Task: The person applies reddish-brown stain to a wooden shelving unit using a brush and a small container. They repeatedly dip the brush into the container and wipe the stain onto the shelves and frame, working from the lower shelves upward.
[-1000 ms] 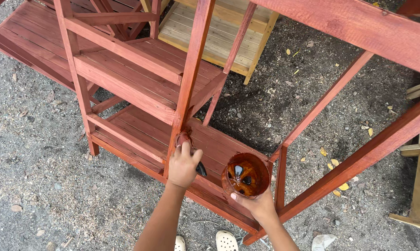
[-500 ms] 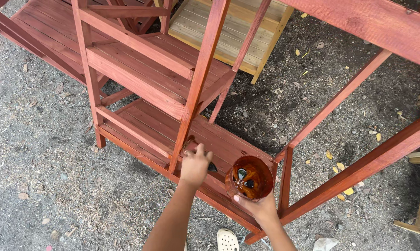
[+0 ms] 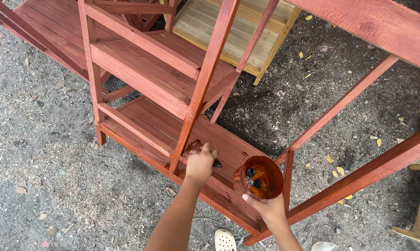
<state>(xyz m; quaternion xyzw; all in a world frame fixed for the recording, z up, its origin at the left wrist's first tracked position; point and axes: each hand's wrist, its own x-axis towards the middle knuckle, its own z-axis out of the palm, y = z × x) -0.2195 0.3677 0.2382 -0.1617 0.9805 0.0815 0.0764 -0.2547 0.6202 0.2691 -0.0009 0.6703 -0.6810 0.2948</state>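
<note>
one left hand (image 3: pixel 200 163) is clenched around one brush (image 3: pixel 205 155) with a dark tip, pressed on the low board of one red wooden rack (image 3: pixel 145 46). just to its right, one right hand (image 3: pixel 268 210) grips one orange cup (image 3: pixel 259 178) from below, with two dark lumps inside. one pale wooden shelf (image 3: pixel 228 28) lies far back. one white shoe (image 3: pixel 224 240) is near, on the gravel (image 3: pixel 42 186).

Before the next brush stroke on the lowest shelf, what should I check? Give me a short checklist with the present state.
1. Left hand at the lowest shelf, grip closed on a dark tool: ok.
2. Tool's working end visible: cannot tell, hand covers it.
3. Right hand holds the orange cup: ok.
4. Cup upright: not ok, slightly tilted.
5. Amount of liquid in cup: cannot tell.
6. White shoe apart from the frame: ok.
</note>
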